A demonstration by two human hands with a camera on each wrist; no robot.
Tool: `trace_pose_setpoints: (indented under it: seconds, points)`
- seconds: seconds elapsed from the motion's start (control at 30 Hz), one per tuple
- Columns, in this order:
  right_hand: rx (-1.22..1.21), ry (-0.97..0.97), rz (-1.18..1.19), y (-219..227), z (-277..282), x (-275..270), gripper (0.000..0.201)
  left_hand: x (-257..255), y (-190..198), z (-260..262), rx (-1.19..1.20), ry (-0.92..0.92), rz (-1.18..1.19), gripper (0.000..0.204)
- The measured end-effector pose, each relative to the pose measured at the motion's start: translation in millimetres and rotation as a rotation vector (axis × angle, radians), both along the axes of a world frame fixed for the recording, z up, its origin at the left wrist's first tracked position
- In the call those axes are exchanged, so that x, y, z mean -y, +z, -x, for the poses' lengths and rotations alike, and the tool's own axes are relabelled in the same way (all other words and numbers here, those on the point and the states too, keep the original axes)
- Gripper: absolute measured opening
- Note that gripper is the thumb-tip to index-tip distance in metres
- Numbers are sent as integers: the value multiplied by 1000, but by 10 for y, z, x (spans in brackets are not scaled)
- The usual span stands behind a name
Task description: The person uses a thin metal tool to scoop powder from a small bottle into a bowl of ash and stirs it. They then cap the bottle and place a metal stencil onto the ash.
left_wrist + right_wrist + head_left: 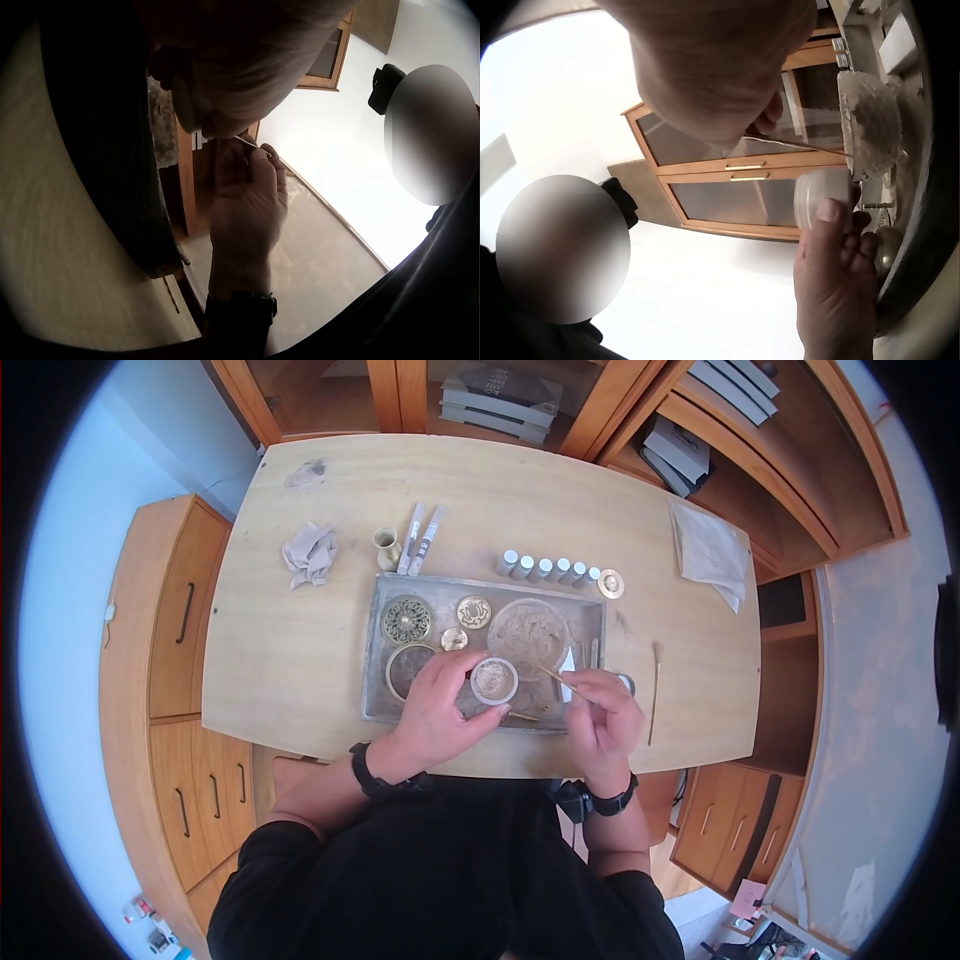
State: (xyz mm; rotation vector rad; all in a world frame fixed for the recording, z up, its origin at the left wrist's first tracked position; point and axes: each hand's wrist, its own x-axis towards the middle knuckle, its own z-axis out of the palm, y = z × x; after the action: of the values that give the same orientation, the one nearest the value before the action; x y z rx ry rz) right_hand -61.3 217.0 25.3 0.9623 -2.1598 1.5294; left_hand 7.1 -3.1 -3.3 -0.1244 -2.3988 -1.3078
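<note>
My left hand (437, 708) grips a small round jar (494, 680) between thumb and fingers, over the front of a grey tray (367, 685). Pale, crumbly powder shows inside the jar; its whitish wall (814, 196) appears in the right wrist view. To the right, my right hand (607, 715) pinches a thin brass-coloured stick (556, 677). This stick points up and left toward a clear glass bowl (567, 628) of grey-brown powder, its far end overlapping the bowl's near rim. In the left wrist view the right hand (247, 206) has its fingertips on the stick.
Inside the tray lie a pierced brass lid (406, 619), a lotus-patterned disc (473, 612) and a round brass dish (391, 668). Behind it stand a small vase (387, 547), two tubes (421, 540) and several silver-capped bottles (543, 567). A thin brush (655, 690) lies at right, crumpled cloth (311, 554) at left.
</note>
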Motion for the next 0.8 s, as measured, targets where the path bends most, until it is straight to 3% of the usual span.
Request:
trace_pose_setpoints:
  seconds: [0.2, 0.5, 0.8]
  points:
    - [100, -64, 200, -33, 2, 8, 20, -10, 13, -6, 25, -4, 3, 63]
    - [54, 71, 16, 46, 14, -49, 22, -3, 18, 0, 18, -13, 0, 64]
    - [82, 31, 146, 28, -99, -110, 19, 1, 3, -5, 28, -15, 0, 64]
